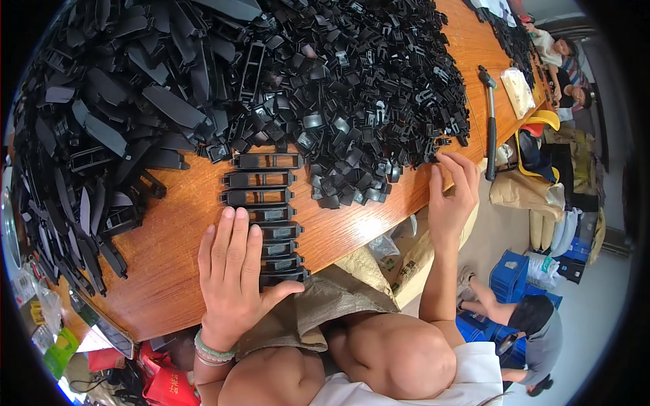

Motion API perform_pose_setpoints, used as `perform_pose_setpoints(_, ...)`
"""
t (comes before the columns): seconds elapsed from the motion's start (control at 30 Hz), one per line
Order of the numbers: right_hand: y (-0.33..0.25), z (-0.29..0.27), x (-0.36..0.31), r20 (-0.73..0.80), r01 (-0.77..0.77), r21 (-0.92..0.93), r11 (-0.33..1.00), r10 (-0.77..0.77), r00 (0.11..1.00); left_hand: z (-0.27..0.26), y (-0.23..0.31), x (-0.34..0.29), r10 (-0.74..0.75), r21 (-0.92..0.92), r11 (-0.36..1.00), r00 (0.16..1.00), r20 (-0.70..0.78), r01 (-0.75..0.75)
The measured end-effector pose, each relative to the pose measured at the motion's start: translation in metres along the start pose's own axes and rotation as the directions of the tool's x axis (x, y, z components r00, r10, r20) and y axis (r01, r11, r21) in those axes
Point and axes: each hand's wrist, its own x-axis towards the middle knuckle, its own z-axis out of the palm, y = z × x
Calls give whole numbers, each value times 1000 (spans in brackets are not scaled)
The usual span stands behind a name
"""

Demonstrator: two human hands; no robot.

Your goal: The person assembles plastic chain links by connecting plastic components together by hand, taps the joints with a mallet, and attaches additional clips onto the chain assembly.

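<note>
A column of several black rectangular plastic frames [261, 197] lies side by side on the wooden table in front of me. My left hand [232, 271] rests flat across the left ends of the nearer frames, fingers stretched out and thumb spread by the nearest one. It covers part of these frames. At the right edge of a heap of small black plastic clips [352, 122], my right hand [452, 196] has its thumb and forefinger bent together in a pinch. Whatever is between those fingertips is too small to make out against the dark pieces.
A big pile of long black plastic parts [108, 122] covers the table's far left. To the right lie a hammer [491, 122] and a pale packet [518, 93]. Brown sacking [318, 304] hangs at the near edge. Other people [538, 331] sit to the right, near blue crates [508, 274].
</note>
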Motion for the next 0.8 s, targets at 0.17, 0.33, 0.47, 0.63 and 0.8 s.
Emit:
perform_pose_setpoints(0.17,7,4,-8,15,-101,113,988,100,995,-1,-1,0,-10,15,1000,1000,-1,10)
perform_pose_setpoints(0.33,-39,-3,-11,27,-98,398,912,95,995,-1,2,1,-24,38,999,1000,13,24)
perform_pose_setpoints(0.47,-104,20,16,157,120,690,713,-309,938,4,-4,-1,-15,17,1000,1000,0,15)
perform_pose_setpoints(0.63,-140,38,25,226,143,714,685,-419,879,-3,-2,2,-9,-13,1000,1000,-10,9)
perform_pose_setpoints(0.8,-148,46,24,260,178,667,724,-450,854,-2,-4,0,-11,-29,1000,1000,-6,11)
